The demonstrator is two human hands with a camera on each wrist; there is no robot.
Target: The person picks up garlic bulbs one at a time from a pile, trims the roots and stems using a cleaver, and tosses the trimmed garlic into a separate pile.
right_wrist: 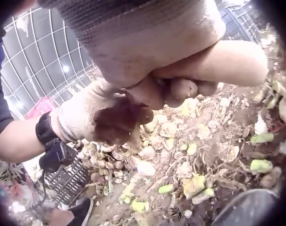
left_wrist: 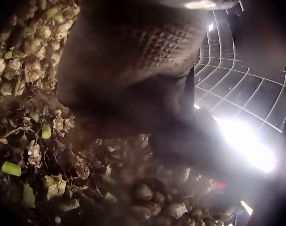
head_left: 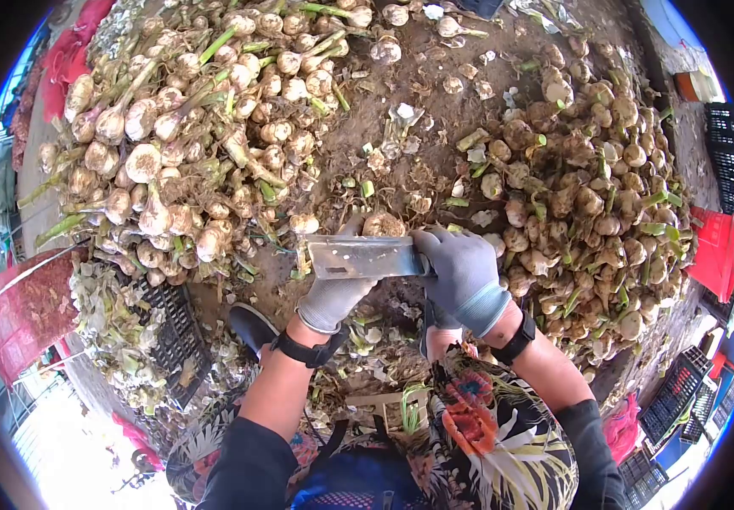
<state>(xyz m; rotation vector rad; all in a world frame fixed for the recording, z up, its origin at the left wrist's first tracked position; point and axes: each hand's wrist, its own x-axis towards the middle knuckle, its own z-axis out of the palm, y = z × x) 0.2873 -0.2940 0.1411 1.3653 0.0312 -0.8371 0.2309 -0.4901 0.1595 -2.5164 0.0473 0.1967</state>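
In the head view my gloved right hand (head_left: 466,276) grips a cleaver (head_left: 365,257), its broad, dull metal blade pointing left. My left hand (head_left: 335,299), also gloved, is under the blade, which hides most of its fingers. Just beyond the blade's upper edge, a garlic bulb (head_left: 384,225) shows at the left fingertips, root side up. From the right wrist view, the right hand's (right_wrist: 157,52) fingers are curled, and the left hand (right_wrist: 103,115) has a dirt-stained palm side. The left wrist view is dark, with the left glove (left_wrist: 133,61) filling its top.
A heap of garlic with stems (head_left: 171,161) lies at the left, and a second heap of garlic bulbs (head_left: 588,195) at the right. Cut stem pieces (right_wrist: 166,189) and peelings litter the ground between. A red bucket (head_left: 715,251) and black crates (head_left: 728,153) stand at the right edge.
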